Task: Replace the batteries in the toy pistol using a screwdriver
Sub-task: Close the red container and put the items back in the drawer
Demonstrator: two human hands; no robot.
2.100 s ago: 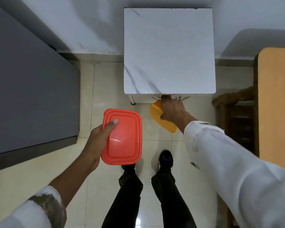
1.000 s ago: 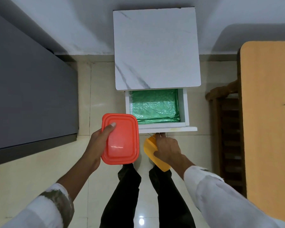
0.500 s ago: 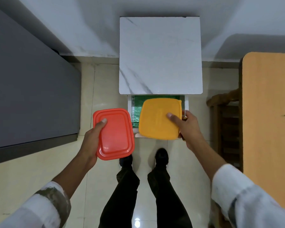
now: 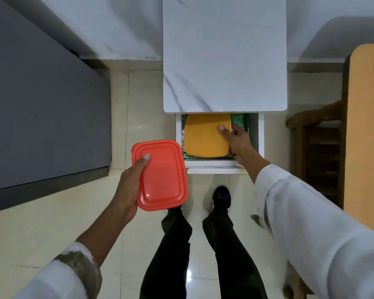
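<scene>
My left hand (image 4: 129, 188) grips a red lidded plastic box (image 4: 161, 175), held flat above the floor in front of me. My right hand (image 4: 238, 140) holds a yellow lidded box (image 4: 205, 135) by its right edge, thumb on the lid, inside the open drawer (image 4: 260, 137) of a white marble-topped cabinet (image 4: 225, 52). A green plastic lining (image 4: 239, 120) shows at the drawer's right. No toy pistol, screwdriver or batteries are visible.
A dark grey surface (image 4: 41, 108) fills the left side. An orange-brown tabletop (image 4: 367, 130) and a wooden chair (image 4: 317, 152) stand at the right. My legs and black shoes (image 4: 221, 196) stand on the tiled floor just before the drawer.
My right hand pulled the drawer open, then lifted the yellow box from below it and lowered it into the drawer. The red box stayed in my left hand.
</scene>
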